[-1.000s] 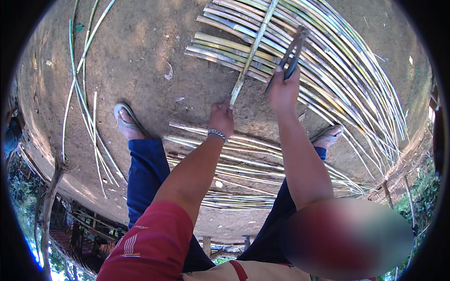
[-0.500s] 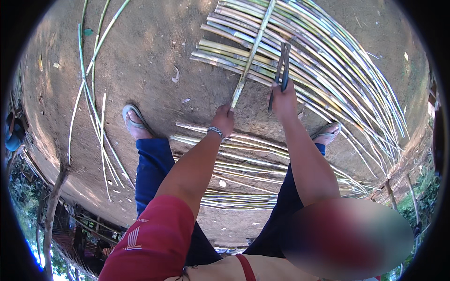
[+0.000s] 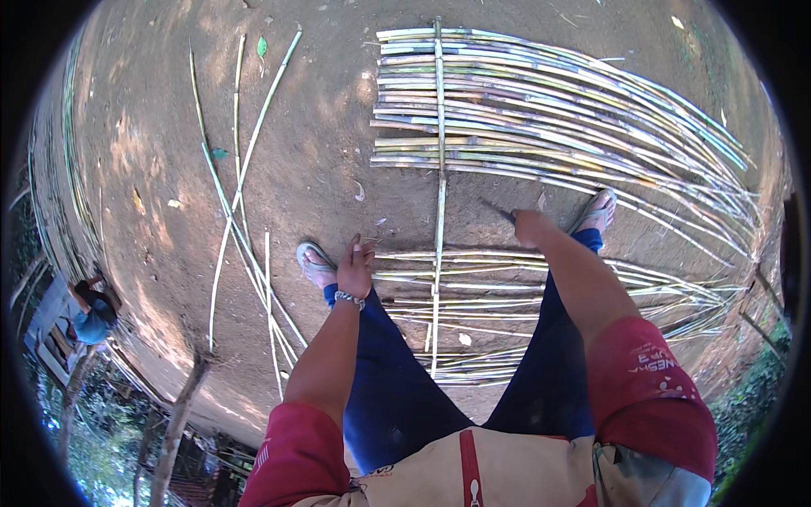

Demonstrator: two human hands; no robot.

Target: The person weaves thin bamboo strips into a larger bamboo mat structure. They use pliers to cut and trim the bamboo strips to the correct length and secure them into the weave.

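Observation:
My left hand [image 3: 356, 270], with a chain bracelet at its wrist, is raised over my left foot, its fingers loosely bent and somewhat apart. I see nothing held in it. My right hand [image 3: 534, 228] is closed around dark-handled pliers [image 3: 498, 209], whose dark end points left; the rest is hidden by the hand. Between my hands, a long cane pole [image 3: 439, 198] runs from far to near. It crosses over the left ends of a row of cane poles [image 3: 524, 101] and over a nearer, thinner group [image 3: 481, 275].
Several loose poles [image 3: 241, 177] cross on the dirt floor at left, and long thin ones [image 3: 76, 160] lie at the far left edge. Another person [image 3: 93, 313] is at the left rim. Wooden posts [image 3: 176, 422] stand at lower left. My sandaled feet flank the near poles.
My left hand has let go of the cross pole and come back left. That pole now lies straight across both groups. My right hand has drawn nearer with the pliers, which have swung leftward.

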